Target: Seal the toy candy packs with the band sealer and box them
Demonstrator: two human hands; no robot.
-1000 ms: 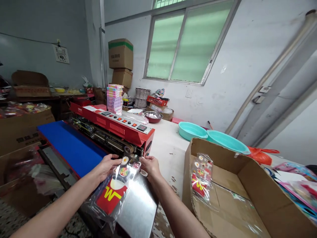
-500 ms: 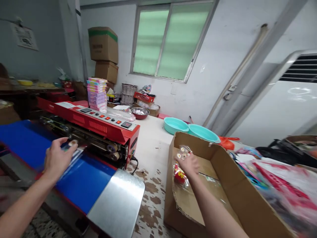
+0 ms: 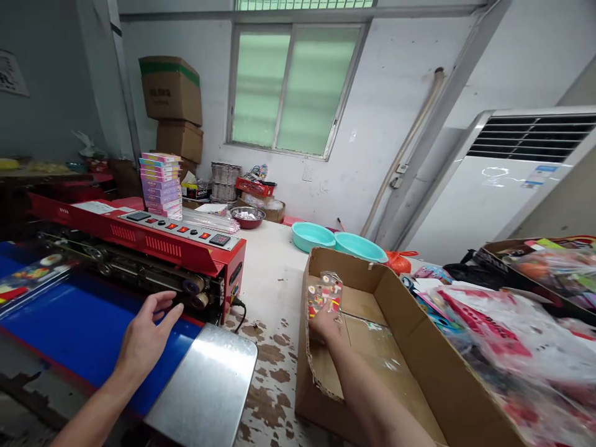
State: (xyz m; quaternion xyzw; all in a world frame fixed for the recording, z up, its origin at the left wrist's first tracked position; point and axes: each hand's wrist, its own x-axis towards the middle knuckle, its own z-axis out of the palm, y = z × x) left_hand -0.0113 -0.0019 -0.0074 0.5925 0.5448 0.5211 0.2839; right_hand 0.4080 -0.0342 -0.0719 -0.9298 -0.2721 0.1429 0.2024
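My left hand (image 3: 148, 332) hovers over the blue conveyor belt (image 3: 93, 316) of a red bag-sealing machine (image 3: 167, 245). Its thumb and fingers are apart and hold nothing. At the far left of the belt lies a clear plastic packet (image 3: 40, 276) with small colourful pieces, one like a fried egg, its edge along the sealing track. Inside an open cardboard box (image 3: 305, 366), my right hand (image 3: 323, 323) has its fingers closed on another clear packet (image 3: 325, 292) of similar pieces. Part of that packet is hidden behind the hand.
A metal plate (image 3: 205, 385) extends from the belt's near end. Two turquoise basins (image 3: 313, 236) stand behind the box, and plastic-bagged goods (image 3: 503, 335) are heaped to its right. Stacked small boxes (image 3: 161, 186) and a bowl (image 3: 248, 217) are behind the machine.
My left hand has let go of the packet, which is now further left along the belt. My right hand remains in the box, with a packet now upright before it. The view has turned right.
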